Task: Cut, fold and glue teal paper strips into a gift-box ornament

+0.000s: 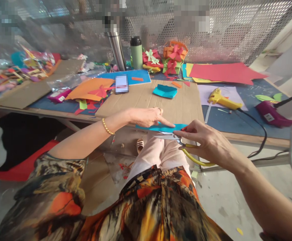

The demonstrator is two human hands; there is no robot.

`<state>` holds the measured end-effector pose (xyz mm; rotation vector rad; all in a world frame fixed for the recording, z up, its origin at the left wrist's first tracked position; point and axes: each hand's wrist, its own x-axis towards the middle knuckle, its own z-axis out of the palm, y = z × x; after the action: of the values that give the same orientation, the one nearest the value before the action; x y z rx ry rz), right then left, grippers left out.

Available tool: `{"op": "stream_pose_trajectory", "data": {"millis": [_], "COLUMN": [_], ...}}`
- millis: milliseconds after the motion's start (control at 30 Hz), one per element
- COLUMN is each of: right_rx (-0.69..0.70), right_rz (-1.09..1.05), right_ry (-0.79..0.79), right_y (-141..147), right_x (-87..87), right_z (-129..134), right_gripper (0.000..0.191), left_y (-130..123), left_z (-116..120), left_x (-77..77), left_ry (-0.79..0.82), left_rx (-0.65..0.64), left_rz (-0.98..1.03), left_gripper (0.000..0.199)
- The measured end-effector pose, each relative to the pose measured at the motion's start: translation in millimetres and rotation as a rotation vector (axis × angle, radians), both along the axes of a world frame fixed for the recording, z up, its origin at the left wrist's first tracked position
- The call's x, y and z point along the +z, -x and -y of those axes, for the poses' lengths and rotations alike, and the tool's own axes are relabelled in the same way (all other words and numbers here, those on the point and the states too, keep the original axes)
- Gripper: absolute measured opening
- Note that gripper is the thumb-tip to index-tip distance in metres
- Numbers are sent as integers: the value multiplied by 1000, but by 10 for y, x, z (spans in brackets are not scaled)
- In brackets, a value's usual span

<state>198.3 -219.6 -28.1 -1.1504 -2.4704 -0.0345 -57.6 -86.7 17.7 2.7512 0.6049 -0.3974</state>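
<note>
Work position: the blue paper strip (pixel 158 128) is located at the near edge of the desk (pixel 259 90), above the person's lap and just in front of the cardboard sheet (pixel 136 103). Left hand (pixel 148 117): index finger extended along the strip, remaining fingers curled; whether they pinch the paper cannot be told from this angle. Right hand (pixel 201 135): fingers closed around the yellow-handled scissors (pixel 166 136), thumb and forefinger at the strip's right end. The blades lie together, beside the strip's lower edge. Status, by judgement: the strip appears to be separated from any larger sheet, so rough cutting seems complete; trimming or shaping of its edge may be outstanding. A folded blue piece (pixel 164 91) rests apart on the cardboard, with no join to the strip visible. The glue gun (pixel 222 99) lies unheld on the purple sheet (pixel 232 92), at right. At the rear of the desk, the orange paper basket (pixel 174 50) with red pinwheel shapes appears to be finished or nearly so; its relation to the blue parts cannot be confirmed
</note>
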Motion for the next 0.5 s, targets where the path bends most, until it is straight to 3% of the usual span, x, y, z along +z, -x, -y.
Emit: {"op": "stream_pose_trajectory", "data": {"millis": [500], "right_rx": [-22], "right_rz": [58], "right_ry": [-105], "right_y": [-89], "right_x": [10], "right_z": [-81], "right_gripper": [34], "left_y": [-100], "left_z": [-143], "left_x": [-63], "left_ry": [-69], "left_rx": [-36], "left_rz": [-1], "left_gripper": [69]}}
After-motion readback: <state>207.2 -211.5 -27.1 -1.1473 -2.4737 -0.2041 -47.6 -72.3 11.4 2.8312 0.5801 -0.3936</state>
